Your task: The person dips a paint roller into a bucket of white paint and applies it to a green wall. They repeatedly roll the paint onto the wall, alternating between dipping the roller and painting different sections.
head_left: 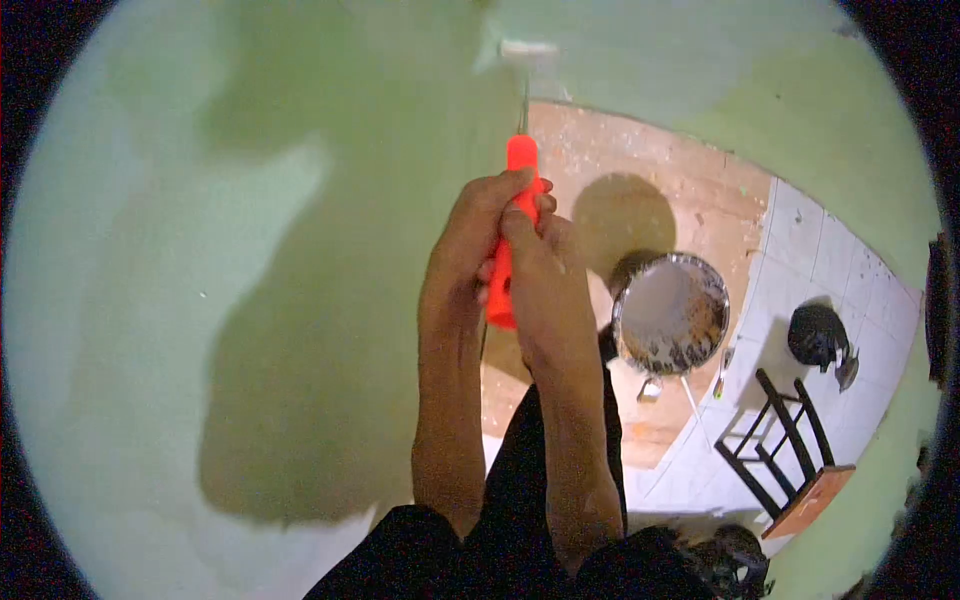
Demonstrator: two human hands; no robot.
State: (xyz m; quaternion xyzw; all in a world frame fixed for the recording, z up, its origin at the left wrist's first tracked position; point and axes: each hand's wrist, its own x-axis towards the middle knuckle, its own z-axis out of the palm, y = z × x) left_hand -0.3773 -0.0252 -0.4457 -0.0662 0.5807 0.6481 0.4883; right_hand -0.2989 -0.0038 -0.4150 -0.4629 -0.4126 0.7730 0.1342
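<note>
Both of my hands are wrapped round the orange handle [503, 295] of a paint roller. My left hand [475, 225] grips it from the left side, and my right hand [545, 250] holds it from the right, close beside the left one. A thin metal rod runs up from the handle to the white roller head [528, 50], which is at the green wall [380, 130] and looks blurred. Below and to the right of my hands, a round bucket [672, 312] holds greyish paint, with splatter on its inner side.
The bucket stands on a paint-spotted brown sheet [700, 185] over white floor tiles [800, 235]. A small brush [650, 389] lies below it. To the right are a black bag-like object [817, 335] and a dark-framed stool [785, 450] with a brown seat.
</note>
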